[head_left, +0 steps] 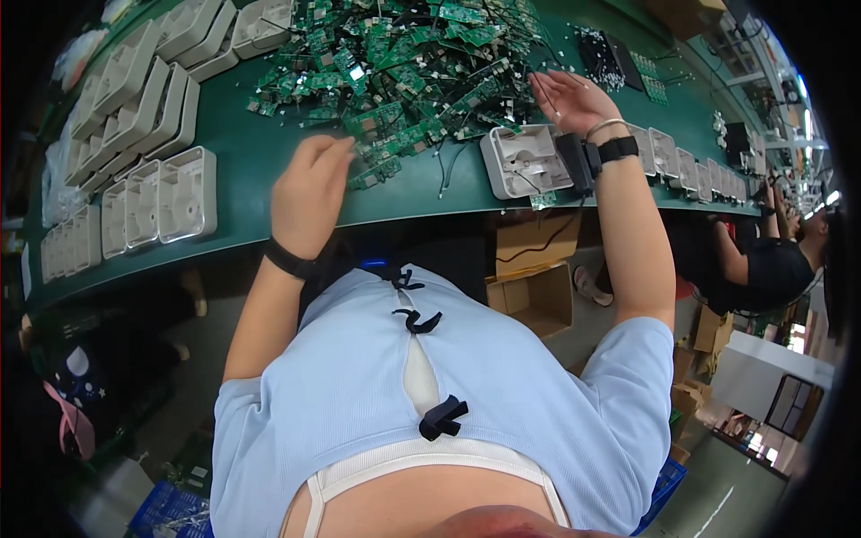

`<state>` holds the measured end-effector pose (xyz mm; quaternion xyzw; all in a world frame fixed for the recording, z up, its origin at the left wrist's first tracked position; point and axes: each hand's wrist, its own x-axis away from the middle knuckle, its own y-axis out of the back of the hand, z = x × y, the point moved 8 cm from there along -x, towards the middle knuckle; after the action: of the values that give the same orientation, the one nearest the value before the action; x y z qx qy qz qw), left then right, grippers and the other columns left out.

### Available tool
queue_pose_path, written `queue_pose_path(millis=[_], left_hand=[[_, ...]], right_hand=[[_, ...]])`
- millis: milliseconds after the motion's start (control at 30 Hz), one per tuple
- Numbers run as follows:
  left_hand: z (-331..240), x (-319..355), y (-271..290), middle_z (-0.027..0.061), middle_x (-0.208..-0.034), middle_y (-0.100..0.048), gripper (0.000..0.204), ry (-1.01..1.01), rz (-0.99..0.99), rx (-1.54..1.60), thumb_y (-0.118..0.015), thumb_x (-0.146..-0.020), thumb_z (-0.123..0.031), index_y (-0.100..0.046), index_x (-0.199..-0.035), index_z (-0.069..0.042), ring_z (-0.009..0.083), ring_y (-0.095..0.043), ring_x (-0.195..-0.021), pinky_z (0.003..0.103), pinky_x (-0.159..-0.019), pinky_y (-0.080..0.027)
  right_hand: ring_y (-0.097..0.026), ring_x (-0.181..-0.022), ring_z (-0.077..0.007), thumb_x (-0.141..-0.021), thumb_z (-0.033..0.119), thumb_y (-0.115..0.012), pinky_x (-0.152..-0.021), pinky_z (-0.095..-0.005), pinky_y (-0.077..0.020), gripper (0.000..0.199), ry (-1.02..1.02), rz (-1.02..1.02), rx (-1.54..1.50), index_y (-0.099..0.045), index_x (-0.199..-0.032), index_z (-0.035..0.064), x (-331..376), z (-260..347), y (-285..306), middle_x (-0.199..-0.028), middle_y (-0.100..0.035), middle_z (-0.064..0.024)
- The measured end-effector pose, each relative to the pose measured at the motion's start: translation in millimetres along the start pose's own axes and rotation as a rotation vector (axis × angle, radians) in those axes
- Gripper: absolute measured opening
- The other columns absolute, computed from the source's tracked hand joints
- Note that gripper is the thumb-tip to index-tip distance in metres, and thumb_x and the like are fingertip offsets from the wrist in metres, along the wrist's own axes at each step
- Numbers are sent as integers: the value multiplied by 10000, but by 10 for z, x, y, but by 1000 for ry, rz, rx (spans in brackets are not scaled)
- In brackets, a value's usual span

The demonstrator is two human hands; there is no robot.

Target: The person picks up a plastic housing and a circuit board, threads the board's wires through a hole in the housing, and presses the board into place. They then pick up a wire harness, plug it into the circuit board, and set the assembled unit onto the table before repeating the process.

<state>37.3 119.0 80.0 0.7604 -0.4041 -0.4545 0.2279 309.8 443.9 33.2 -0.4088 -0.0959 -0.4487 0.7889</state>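
My left hand point(309, 193) is over the green table, its fingers drawn together and slightly blurred beside the near left edge of a heap of green circuit boards point(395, 63). The fingertips come close to a small circuit board point(375, 172); whether they grip anything is hidden. My right hand point(577, 103) is turned palm up at the heap's right edge, with fingers loosely curled and apart. Just below that hand, a light grey plastic housing point(525, 160) sits open side up near the table edge. A small board piece point(543, 201) sticks out at its front.
Stacked light grey housings point(134, 85) fill the table's left end, with more housings point(160, 197) in front. Another row of housings point(686, 170) runs right toward a person in black point(771, 264). A black tray point(619, 63) stands far right. Cardboard boxes point(534, 300) are below the table.
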Motion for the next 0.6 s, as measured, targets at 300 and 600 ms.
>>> queue_pose_path(millis=[300,600], left_hand=[[1000,170,310,62,-1010,-712,229,640,-450,920,-703,-994,-94,-683,-1206,-8,125,-660,-896,272,-772,-523],[816,160,459,28,-1039,-676,258,330,-249,631,-684,-1021,-77,-614,-1255,5,123,-640,-933,245,-863,-509]], right_hand=[[-613,-964,-174,-1023,69,-643,-811,-246,-511,347,954,-417,427,-553,-1349,-9,1086,194,-481,-1123,-628,-96],[-619,-826,-162,-914,-46,-679,-706,-275,-502,319,1034,271,1248,-689,-1222,36,1353,-1372,-2449,-1102,-644,-91]])
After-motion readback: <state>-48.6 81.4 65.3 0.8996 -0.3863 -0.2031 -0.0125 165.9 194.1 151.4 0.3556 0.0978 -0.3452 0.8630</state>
